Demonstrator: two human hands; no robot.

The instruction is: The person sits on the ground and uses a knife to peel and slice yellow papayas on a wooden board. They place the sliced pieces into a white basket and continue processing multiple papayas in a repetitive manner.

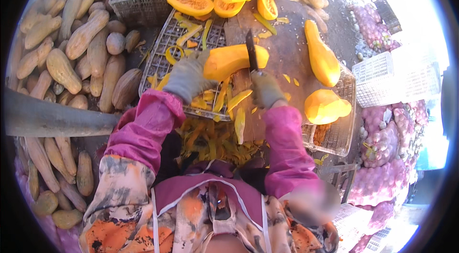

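Observation:
A peeled orange squash [224, 61] lies across the edge of a brown board [289, 38]. My gloved left hand [188, 77] is closed on its left end. In my gloved right hand [266, 89] is a knife [251, 51], its dark blade upright across the squash near the right end. How deep the blade sits, I cannot tell. A long whole peeled squash [321, 54] rests to the right of my right hand, with another peeled piece [327, 106] nearer me. Strips of peel [240, 100] are scattered on the board and a white crate [149, 69].
Halved squashes [191, 3] with seeds showing are piled at the far side. Unpeeled squashes [88, 33] heap up on the left, crossed by a grey pole [62, 115]. Peelings [210, 140] fill the space below the board. White crates [377, 78] and purple net sacks [382, 143] stand right.

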